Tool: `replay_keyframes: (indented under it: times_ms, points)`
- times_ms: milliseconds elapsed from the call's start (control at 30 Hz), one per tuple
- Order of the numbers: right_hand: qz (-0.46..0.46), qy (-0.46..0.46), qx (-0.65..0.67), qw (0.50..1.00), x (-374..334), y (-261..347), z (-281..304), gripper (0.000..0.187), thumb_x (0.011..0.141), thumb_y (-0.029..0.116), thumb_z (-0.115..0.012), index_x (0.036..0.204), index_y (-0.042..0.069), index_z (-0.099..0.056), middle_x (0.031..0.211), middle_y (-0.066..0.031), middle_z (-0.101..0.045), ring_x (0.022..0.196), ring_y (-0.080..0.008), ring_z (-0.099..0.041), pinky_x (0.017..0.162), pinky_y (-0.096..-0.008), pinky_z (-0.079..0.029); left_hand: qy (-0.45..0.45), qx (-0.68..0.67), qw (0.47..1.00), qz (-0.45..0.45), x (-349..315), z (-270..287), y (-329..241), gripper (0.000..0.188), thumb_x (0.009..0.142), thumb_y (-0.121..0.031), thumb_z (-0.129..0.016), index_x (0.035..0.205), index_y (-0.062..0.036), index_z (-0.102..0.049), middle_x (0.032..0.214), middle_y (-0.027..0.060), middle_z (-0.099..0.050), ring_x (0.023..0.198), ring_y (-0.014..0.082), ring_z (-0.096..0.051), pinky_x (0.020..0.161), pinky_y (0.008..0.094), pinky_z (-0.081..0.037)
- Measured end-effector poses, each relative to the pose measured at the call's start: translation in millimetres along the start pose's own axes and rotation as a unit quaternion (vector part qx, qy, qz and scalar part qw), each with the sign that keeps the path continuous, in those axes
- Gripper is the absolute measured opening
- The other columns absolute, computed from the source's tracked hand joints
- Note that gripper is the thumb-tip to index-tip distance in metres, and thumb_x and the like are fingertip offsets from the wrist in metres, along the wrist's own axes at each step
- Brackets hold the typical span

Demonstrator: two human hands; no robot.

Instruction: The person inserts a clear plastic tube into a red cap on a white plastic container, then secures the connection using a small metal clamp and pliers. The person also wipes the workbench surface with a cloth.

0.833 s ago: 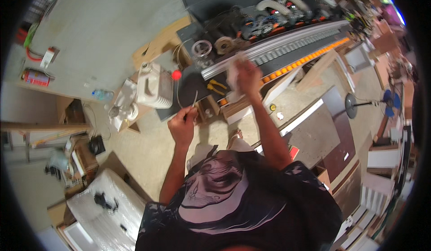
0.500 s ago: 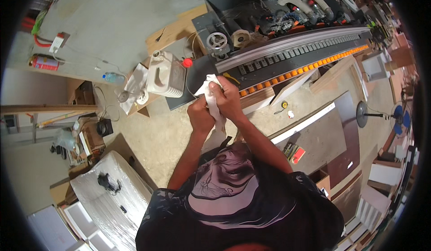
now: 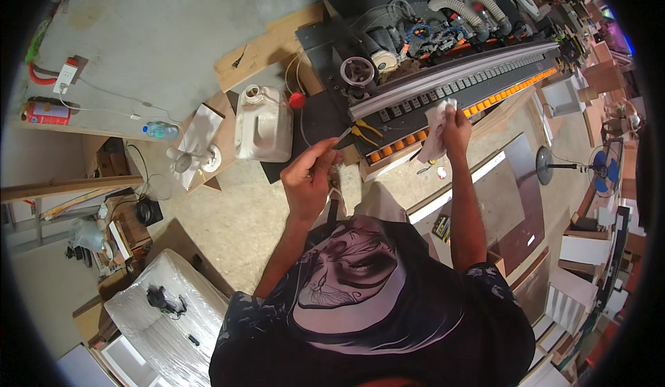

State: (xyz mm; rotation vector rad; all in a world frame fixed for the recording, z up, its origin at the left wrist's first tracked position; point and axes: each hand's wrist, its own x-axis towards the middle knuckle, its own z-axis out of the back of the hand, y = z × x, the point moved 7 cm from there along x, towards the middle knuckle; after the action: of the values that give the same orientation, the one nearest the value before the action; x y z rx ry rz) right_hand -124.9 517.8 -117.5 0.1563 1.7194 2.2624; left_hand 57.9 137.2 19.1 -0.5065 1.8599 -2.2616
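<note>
My left hand (image 3: 307,178) is closed in a pinch in front of the white jug, with a small thin pale strip (image 3: 343,135) sticking out past the fingertips. What the strip is, I cannot make out. Away to the right, my right hand (image 3: 456,136) grips a crumpled white cloth (image 3: 434,132), which hangs down beside the machine's orange roller row (image 3: 478,108). Between the hands, yellow-handled pliers (image 3: 366,133) lie on the machine's dark front surface. The white plastic jug (image 3: 277,127) stands uncapped left of them, near a red cap (image 3: 296,100).
A long machine (image 3: 443,75) with hoses and a handwheel (image 3: 357,72) runs along the far side. A water bottle (image 3: 161,130) stands at the left by the wall. A wrapped bundle (image 3: 163,304) is at the lower left; a blue fan (image 3: 604,171) stands at the right.
My hands were together on the white cloth and have parted. The right one carried the cloth rightward; the left one now shows a thin strip. The pliers have come into fuller view.
</note>
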Motion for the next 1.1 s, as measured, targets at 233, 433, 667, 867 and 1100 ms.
replay_keyframes:
  times_ms: [233, 433, 667, 867, 1100]
  points:
    - [-0.153, -0.062, 0.231, 0.959, 15.2, -96.1, -6.3, 0.030, 0.102, 0.021, -0.063, 0.119, -0.003, -0.063, 0.102, -0.0102, -0.070, 0.083, -0.0201, -0.069, 0.072, -0.0351, -0.057, 0.036, -0.054, 0.997, -0.031, 17.4, 7.9, -19.3, 0.017, 0.103, 0.003, -0.056, 0.114, 0.0014, -0.069, 0.098, 0.0138, -0.074, 0.083, 0.0183, -0.074, 0.071, 0.0304, -0.061]
    - [-0.102, -0.073, 0.103, 0.987, 46.7, -136.8, -17.0, 0.026, 0.102, 0.019, -0.063, 0.121, 0.001, -0.061, 0.106, -0.0085, -0.069, 0.091, -0.0172, -0.066, 0.079, -0.0329, -0.054, 0.078, -0.025, 0.982, -0.171, 42.8, 28.0, -91.2, 0.010, 0.095, 0.003, -0.065, 0.104, -0.0021, -0.065, 0.092, 0.0198, -0.073, 0.080, 0.0296, -0.075, 0.066, 0.0355, -0.060]
    - [-0.050, -0.137, -0.191, 0.971, 47.4, -156.5, -18.8, 0.035, 0.106, 0.033, -0.056, 0.113, -0.001, -0.061, 0.105, -0.0181, -0.069, 0.096, -0.0311, -0.066, 0.084, -0.0430, -0.050, -0.024, -0.201, 0.947, -0.250, 60.1, 28.9, -85.4, 0.007, 0.089, -0.009, -0.073, 0.083, -0.0124, -0.074, 0.079, 0.0125, -0.075, 0.067, 0.0269, -0.075, 0.047, 0.0287, -0.057]
    - [-0.040, -0.136, -0.306, 0.942, 46.6, -146.3, -28.8, 0.041, 0.106, 0.039, -0.054, 0.113, -0.001, -0.057, 0.109, -0.0272, -0.068, 0.102, -0.0474, -0.064, 0.087, -0.0524, -0.048, -0.005, -0.239, 0.942, -0.234, 76.2, 35.0, -85.6, 0.009, 0.089, -0.008, -0.074, 0.083, -0.0135, -0.075, 0.083, 0.0111, -0.076, 0.068, 0.0265, -0.075, 0.049, 0.0269, -0.056]
    - [-0.046, -0.135, -0.219, 0.965, 44.8, -148.2, -30.3, 0.042, 0.105, 0.039, -0.054, 0.117, -0.001, -0.060, 0.110, -0.0205, -0.069, 0.102, -0.0369, -0.066, 0.091, -0.0458, -0.048, 0.072, -0.197, 0.955, -0.208, 76.5, 32.1, -87.4, 0.018, 0.089, -0.021, -0.078, 0.104, -0.0157, -0.071, 0.101, 0.0134, -0.074, 0.080, 0.0334, -0.073, 0.065, 0.0348, -0.062]
